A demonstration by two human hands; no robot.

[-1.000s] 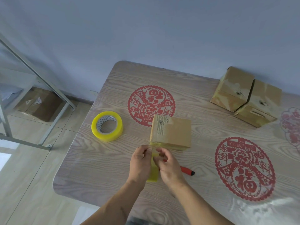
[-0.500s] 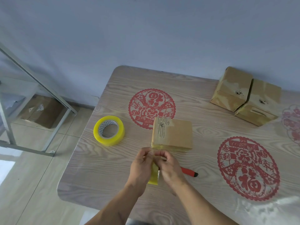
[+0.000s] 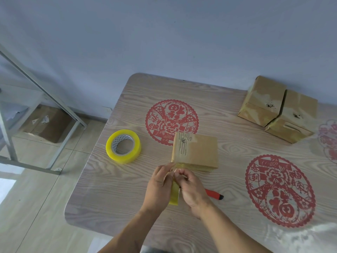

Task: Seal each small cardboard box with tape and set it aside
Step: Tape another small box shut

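A small cardboard box (image 3: 197, 150) stands in the middle of the wooden table (image 3: 113, 183), with torn paper on its top left. Just in front of it my left hand (image 3: 157, 187) and my right hand (image 3: 191, 189) meet, both pinching a yellowish strip of tape (image 3: 174, 197) that hangs down between them. The strip's upper end is near the box's front lower edge. A yellow roll of tape (image 3: 124, 147) lies to the left of the box.
Two taped cardboard boxes (image 3: 277, 108) stand together at the far right of the table. A red-handled cutter (image 3: 214, 194) lies behind my right hand. Red paper-cut decorations mark the tabletop. A metal frame and a carton are on the floor at left.
My two hands have drawn closer together on the tape strip in front of the box. The box, roll and cutter have stayed in place.
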